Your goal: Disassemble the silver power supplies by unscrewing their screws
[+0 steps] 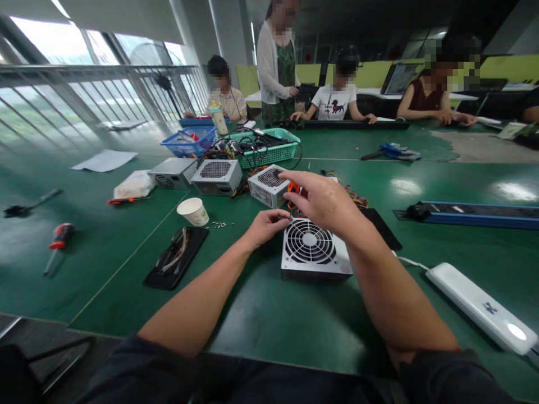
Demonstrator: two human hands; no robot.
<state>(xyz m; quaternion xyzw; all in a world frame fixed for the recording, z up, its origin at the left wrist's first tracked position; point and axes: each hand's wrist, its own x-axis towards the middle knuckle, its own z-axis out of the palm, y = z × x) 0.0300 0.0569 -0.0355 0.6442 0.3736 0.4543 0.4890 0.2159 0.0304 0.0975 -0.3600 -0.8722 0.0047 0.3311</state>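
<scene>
A silver power supply unit (pixel 315 264) lies on the green table in front of me, its round fan grille facing up. At its far left corner, the thumb and fingertips of my left hand (pixel 267 227) are pinched together; whatever sits between them is too small to make out. Above the unit's far edge is my right hand (pixel 326 202), with thumb and index finger curved around an orange-handled screwdriver (pixel 293 187). Most of this tool is hidden by the hand. Coloured wires (pixel 357 196) show behind my right wrist.
More power supplies (pixel 217 177) stand behind, near a green basket (pixel 269 148) of cables and a blue basket (pixel 189 140). Left are a paper cup (pixel 192 211), small screws (pixel 219 225), a black tray (pixel 177 258) and a red screwdriver (pixel 62 235). A white power strip (pixel 480 306) lies right. People sit opposite.
</scene>
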